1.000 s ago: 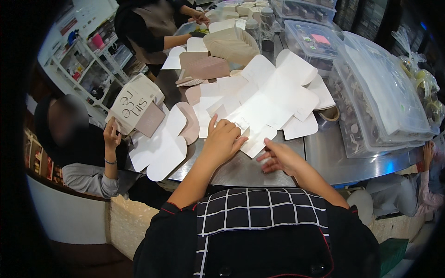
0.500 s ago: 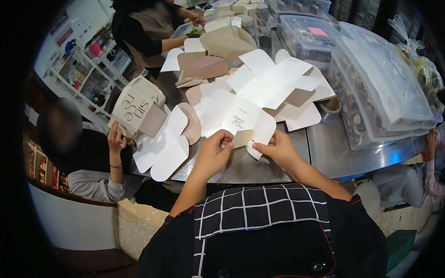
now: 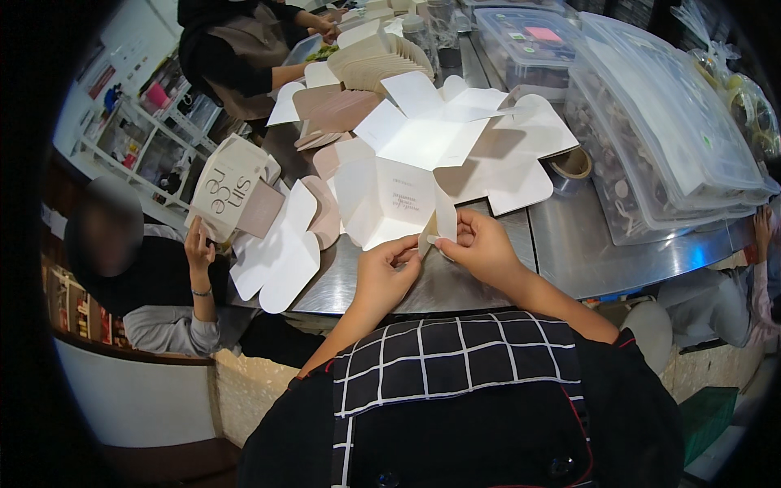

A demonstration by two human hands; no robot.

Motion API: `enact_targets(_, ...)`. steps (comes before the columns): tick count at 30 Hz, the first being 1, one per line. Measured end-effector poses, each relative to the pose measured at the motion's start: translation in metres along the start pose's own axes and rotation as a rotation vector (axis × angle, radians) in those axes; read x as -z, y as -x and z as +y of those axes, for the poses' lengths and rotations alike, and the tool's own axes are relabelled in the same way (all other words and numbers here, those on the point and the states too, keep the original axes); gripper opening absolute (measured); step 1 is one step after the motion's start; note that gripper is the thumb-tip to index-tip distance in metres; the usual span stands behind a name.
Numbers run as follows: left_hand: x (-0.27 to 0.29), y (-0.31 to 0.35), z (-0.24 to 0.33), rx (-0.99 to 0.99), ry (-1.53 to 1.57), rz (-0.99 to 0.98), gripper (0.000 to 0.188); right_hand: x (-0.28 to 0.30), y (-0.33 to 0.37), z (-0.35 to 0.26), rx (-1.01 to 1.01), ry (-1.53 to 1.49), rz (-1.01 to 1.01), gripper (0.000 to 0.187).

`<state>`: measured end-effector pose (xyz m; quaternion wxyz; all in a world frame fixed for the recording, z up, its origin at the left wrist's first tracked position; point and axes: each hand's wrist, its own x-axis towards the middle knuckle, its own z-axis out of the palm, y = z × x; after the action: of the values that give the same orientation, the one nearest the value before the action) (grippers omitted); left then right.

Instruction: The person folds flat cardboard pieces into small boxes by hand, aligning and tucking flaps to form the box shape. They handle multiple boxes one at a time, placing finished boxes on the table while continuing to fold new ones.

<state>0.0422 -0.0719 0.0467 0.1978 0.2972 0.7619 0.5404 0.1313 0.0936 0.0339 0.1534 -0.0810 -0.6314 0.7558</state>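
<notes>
A partly folded white cardboard box (image 3: 390, 195), with small print on its inner wall, stands at the near edge of the metal table. My left hand (image 3: 392, 268) is closed on its near left corner, fingers curled behind the panel. On the near right corner my right hand (image 3: 480, 248) pinches a flap with thumb and fingers. Between the two hands the near panels are bent up and meet at a narrow fold. Just beyond lies a white unfolded box blank (image 3: 435, 122), on top of further blanks.
Stacked beige box blanks (image 3: 382, 65) stand farther back. Right of the blanks are a tape roll (image 3: 572, 169) and clear lidded bins (image 3: 659, 138). A person at left holds a printed box (image 3: 232, 191) beside white blanks (image 3: 281, 252). Another person (image 3: 244, 57) works at the far left.
The box's side panels have risen from a flatter spread into upright walls. My hands have moved closer together, the right one leftward, bringing the near flaps together.
</notes>
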Motion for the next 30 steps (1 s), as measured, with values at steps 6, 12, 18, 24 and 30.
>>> enact_targets(6,-0.006,-0.002,-0.002,-0.028,0.063,-0.002,0.031,0.006,-0.002,-0.008,-0.005,0.086,-0.036,0.024)
enact_targets(12,-0.008,-0.006,-0.002,-0.083,0.007,-0.032,0.032,0.009,-0.005,-0.013,-0.027,0.172,-0.024,0.023)
enact_targets(18,-0.01,-0.008,-0.006,-0.12,0.006,-0.03,0.033,0.009,-0.007,-0.018,-0.021,0.257,-0.001,0.021)
enact_targets(24,-0.014,-0.011,-0.015,-0.118,0.11,-0.042,0.032,0.007,-0.007,-0.018,-0.037,0.277,0.003,0.021)
enact_targets(30,-0.008,-0.021,-0.013,0.015,0.201,-0.12,0.025,0.016,-0.001,-0.009,0.171,0.41,-0.057,0.038)
